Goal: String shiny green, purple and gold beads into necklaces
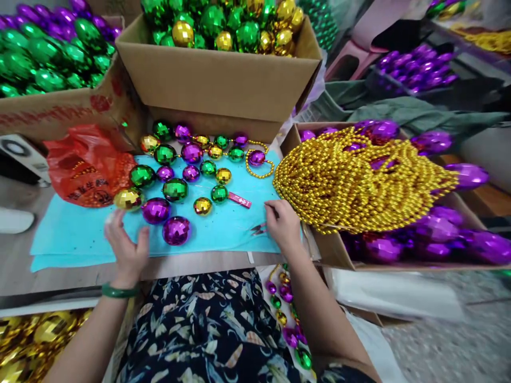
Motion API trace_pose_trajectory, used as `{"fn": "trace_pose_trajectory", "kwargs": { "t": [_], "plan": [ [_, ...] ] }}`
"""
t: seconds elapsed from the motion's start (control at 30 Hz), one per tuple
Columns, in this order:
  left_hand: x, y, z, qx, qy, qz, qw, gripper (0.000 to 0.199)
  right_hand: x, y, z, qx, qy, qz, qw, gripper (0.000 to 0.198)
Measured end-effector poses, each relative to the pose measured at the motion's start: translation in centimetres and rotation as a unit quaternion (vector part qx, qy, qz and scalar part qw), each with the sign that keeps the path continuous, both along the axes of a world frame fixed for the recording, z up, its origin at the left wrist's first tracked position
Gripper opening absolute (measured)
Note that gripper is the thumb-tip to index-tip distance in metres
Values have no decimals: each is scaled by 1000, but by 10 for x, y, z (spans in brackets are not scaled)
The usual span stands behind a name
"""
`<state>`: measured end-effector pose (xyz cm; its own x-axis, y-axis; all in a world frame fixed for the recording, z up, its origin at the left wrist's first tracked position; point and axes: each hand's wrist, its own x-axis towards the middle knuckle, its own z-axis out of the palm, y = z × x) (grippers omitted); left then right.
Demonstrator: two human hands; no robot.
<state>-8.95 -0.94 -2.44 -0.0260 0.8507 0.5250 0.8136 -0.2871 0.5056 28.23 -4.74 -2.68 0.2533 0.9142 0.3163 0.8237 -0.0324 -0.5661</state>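
Note:
My left hand (126, 249), with a green bangle (120, 290) at the wrist, is slightly blurred beside the strand. Its thumb and fingers are apart, just below a gold faceted bead (129, 198) and left of a purple bead (176, 230). In my right hand (282, 223) is a small pair of scissors (258, 230), blades pointing left; thumb and index finger are pinched together, perhaps on a thin thread. Between the hands, a strand of large green, purple and gold beads loops over the blue cloth (231, 234). A pink label (239, 200) lies by a green bead (219, 193).
A bundle of gold bead chains (359, 181) rests on a carton (347, 250) of purple beads at right. Behind the cloth stand a carton (223, 80) of green and gold beads and another carton (48, 111). A red plastic bag (83, 170) lies left; a finished-looking necklace (285, 292) hangs by my lap.

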Motion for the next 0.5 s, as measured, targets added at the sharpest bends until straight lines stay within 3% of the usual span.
{"fn": "trace_pose_trajectory", "kwargs": {
  "t": [0.13, 0.3, 0.5],
  "plan": [
    [19, -22, -8, -6, 73, -106, 992, 84, -24, 51, 3, -93, -36, 49, 994, 27],
    [22, -10, -13, -51, 49, -101, 992, 86, -36, 99, 2, -247, -117, 92, 958, 30],
    [21, 26, -5, -77, 11, -111, 991, 83, -38, 115, 10, -280, -144, 133, 940, 21]
  ]
}}
